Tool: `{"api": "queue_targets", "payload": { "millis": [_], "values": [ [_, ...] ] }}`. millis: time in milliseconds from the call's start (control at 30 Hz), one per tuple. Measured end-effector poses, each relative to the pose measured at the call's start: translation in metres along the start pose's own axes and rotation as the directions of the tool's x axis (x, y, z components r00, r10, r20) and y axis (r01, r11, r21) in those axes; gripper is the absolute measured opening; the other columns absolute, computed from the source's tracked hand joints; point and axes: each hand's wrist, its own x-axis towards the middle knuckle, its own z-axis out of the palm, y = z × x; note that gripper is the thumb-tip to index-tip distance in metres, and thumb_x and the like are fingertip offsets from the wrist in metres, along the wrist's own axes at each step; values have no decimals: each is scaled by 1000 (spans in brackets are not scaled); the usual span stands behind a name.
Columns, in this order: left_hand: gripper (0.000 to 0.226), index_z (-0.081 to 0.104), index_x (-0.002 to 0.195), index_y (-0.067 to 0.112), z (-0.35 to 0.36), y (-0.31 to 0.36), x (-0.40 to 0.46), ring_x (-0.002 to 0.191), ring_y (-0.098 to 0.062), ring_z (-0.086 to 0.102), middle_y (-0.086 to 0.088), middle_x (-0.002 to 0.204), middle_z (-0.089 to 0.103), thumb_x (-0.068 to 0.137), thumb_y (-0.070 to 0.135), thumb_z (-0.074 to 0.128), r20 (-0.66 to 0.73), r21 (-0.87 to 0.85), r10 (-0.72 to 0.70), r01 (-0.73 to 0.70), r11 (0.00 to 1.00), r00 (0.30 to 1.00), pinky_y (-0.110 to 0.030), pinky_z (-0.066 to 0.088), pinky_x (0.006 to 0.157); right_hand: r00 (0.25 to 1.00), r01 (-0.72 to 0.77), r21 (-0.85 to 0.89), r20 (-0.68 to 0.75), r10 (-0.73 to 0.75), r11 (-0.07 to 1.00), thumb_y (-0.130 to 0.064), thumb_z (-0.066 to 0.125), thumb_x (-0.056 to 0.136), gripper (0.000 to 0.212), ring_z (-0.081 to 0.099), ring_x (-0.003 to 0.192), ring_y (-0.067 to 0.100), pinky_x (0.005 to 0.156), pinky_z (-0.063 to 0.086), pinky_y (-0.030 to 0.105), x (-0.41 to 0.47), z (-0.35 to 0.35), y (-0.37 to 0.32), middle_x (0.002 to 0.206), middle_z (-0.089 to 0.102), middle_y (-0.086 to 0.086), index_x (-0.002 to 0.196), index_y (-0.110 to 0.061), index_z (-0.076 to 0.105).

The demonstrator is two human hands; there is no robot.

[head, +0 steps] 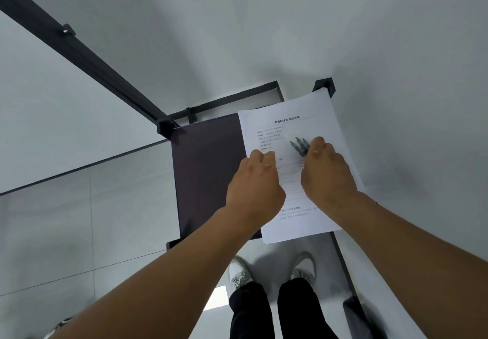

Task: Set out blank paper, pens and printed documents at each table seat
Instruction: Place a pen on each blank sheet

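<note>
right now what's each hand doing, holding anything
Left hand: fingers curled onto the left edge of the printed documents, apparently gripping it.
Right hand: grips a bunch of pens over the documents.

Counting what's showing: one stack of printed documents [290, 127] is lying on the dark surface [208, 169], sheet count not readable, several at least. Pens [299, 145]: three tips are poking out, possibly more hidden under the fingers. Two hands are working the stack: left hand [254, 188], right hand [327, 172]. Two white shoes [240, 272] are standing below.
</note>
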Motion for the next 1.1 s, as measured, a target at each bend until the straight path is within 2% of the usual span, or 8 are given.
{"api": "queue_targets", "payload": {
  "millis": [167, 267, 333, 467, 667, 800, 900, 1100],
  "values": [
    [55, 48, 155, 16, -9, -1, -5, 118, -24, 56, -5, 140, 55, 103, 19, 63, -24, 27, 8, -7, 1000, 1000, -36, 56, 94, 1000, -7, 81, -5, 8, 997, -15, 70, 101, 32, 56, 78, 23, 67, 47, 32, -2, -4, 4, 99, 49, 8, 120, -7, 45],
    [52, 50, 153, 17, -17, -1, -9, 116, -21, 58, -4, 140, 57, 104, 21, 63, -36, 44, 23, -22, 999, 999, -36, 56, 97, 1000, -7, 95, -22, 9, 995, -19, 67, 103, 31, 53, 69, 20, 55, 33, 27, -8, -11, 6, 97, 49, 5, 111, -14, 37],
    [46, 52, 149, 17, -24, 0, -11, 112, -20, 57, -4, 137, 58, 104, 21, 62, -48, 41, 34, -32, 999, 998, -36, 57, 96, 1000, -2, 119, -27, 5, 993, -22, 65, 104, 31, 50, 64, 14, 51, 30, 26, -12, -19, 5, 96, 52, 5, 109, -16, 35],
    [45, 53, 149, 18, -44, 7, -17, 111, -18, 58, -3, 136, 59, 105, 21, 60, -90, 71, 46, -40, 997, 995, -35, 57, 95, 999, 29, 186, -39, -22, 982, -19, 59, 105, 22, 50, 64, 12, 50, 30, 27, -20, -44, -3, 96, 56, 7, 110, -15, 39],
    [43, 56, 143, 18, -86, 19, -30, 110, -23, 60, -3, 130, 60, 100, 14, 58, -165, 114, 17, 1, 993, 986, -40, 60, 91, 987, 126, 213, -128, -100, 969, -12, 54, 103, 16, 44, 62, 10, 51, 24, 27, -32, -89, -34, 86, 47, 1, 107, -13, 38],
    [44, 57, 144, 18, -120, 22, -49, 117, -27, 61, -4, 133, 60, 100, 14, 57, -248, 136, -10, 45, 990, 969, -41, 57, 94, 963, 233, 182, -176, -202, 955, -9, 52, 102, 16, 50, 66, 20, 52, 29, 32, -44, -115, -62, 96, 53, 6, 110, -11, 38],
    [48, 56, 146, 14, -147, 19, -71, 119, -30, 60, -7, 134, 59, 99, 13, 55, -286, 147, -30, 74, 986, 958, -43, 56, 96, 945, 289, 133, -201, -260, 948, -10, 55, 102, 19, 51, 74, 31, 62, 37, 37, -59, -132, -90, 98, 50, 5, 109, -11, 38],
    [45, 54, 146, 14, -209, -4, -113, 119, -30, 61, -7, 134, 59, 101, 14, 56, -400, 158, -97, 173, 972, 911, -43, 57, 97, 880, 438, 145, -270, -390, 887, -9, 55, 102, 21, 50, 72, 32, 61, 37, 38, -86, -160, -156, 92, 49, 4, 102, -14, 34]
  ]
}}
